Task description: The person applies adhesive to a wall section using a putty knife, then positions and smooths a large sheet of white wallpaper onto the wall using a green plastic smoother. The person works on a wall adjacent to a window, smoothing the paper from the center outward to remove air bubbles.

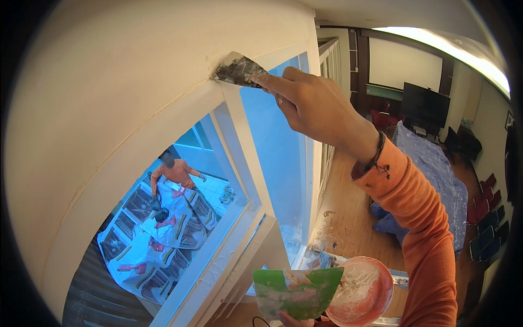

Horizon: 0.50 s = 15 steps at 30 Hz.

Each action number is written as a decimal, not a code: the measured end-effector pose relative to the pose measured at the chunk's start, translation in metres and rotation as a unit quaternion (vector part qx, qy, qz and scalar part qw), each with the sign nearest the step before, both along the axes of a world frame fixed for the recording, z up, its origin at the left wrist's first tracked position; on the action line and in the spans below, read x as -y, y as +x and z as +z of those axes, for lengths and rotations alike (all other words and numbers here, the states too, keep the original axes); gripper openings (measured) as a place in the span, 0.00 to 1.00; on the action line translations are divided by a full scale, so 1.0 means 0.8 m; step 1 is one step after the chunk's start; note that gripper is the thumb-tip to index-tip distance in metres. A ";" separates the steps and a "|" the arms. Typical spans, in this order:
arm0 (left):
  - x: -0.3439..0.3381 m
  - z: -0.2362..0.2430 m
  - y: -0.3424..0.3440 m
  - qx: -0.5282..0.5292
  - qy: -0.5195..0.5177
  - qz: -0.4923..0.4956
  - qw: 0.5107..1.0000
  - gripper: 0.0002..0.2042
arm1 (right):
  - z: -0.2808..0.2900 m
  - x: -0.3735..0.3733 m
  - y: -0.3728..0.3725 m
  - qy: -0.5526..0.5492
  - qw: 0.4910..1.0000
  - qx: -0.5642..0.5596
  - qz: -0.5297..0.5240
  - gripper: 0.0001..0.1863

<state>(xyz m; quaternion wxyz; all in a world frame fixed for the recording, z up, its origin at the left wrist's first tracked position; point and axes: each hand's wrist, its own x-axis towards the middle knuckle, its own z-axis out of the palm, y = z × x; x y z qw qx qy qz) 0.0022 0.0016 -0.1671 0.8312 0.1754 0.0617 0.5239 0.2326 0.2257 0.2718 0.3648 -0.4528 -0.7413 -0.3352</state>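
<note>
My right hand (316, 106), in an orange sleeve with a dark wrist band, grips a metal putty knife (238, 71) smeared with filler. Its blade presses against the top corner of a white window frame (239, 125) where it meets the cream wall (120, 98). At the bottom edge, my left hand (294, 320) is mostly hidden. It holds a green plastic scraper (297, 291) coated with white filler, together with a red bowl (362, 291) of filler behind it.
Below on the left, another person in an orange top (175, 173) bends over a patterned sheet (155, 240) on the floor. To the right are a wooden floor, a blue covered table (436, 174), a dark screen (426, 104) and red chairs (487, 210).
</note>
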 end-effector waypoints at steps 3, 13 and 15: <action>0.000 0.002 -0.001 -0.004 0.004 0.004 1.000 0.36 | 0.000 0.001 -0.005 0.014 1.000 0.018 -0.018 0.22; -0.001 0.000 -0.003 -0.015 0.005 -0.004 1.000 0.36 | -0.011 -0.026 0.012 0.125 0.990 0.056 -0.014 0.24; 0.001 -0.001 -0.003 -0.018 0.006 -0.002 1.000 0.36 | -0.007 -0.028 0.015 0.152 0.986 0.067 -0.014 0.23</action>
